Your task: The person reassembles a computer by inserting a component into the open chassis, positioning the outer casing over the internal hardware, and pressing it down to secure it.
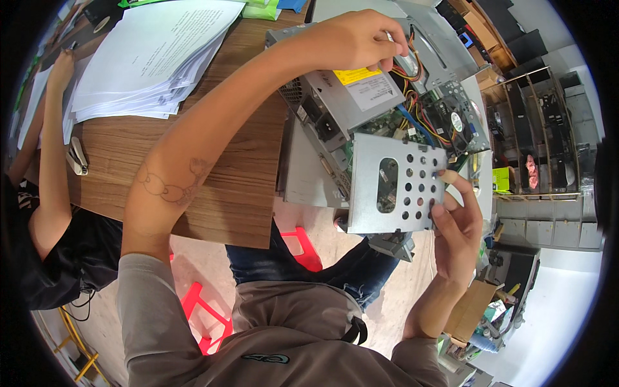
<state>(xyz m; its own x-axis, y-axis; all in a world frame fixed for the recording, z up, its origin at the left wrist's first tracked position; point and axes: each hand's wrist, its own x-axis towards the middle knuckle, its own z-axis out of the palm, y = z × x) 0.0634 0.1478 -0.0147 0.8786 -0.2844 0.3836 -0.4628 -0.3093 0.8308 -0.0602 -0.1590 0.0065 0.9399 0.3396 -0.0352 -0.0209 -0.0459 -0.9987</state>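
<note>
**Both hands in one open PC chassis**

One open grey metal computer case sits at the edge of the brown wood-grain surface, partly overhanging it. Landmark: one grey perforated metal drive bracket, across the case's near side.

- Right hand: at the bracket's right edge, fingers clamped on that edge.
- Left hand: above the bracket, over one grey box-shaped power supply with a yellow label; fingers curled together into the bundle of red, yellow and black wires. Can't tell exactly what they pinch.
- One black cooling fan up-right of the bracket.
- One stack of white paper sheets far left of the bracket.
- One other person's arm beyond the stack.
</note>
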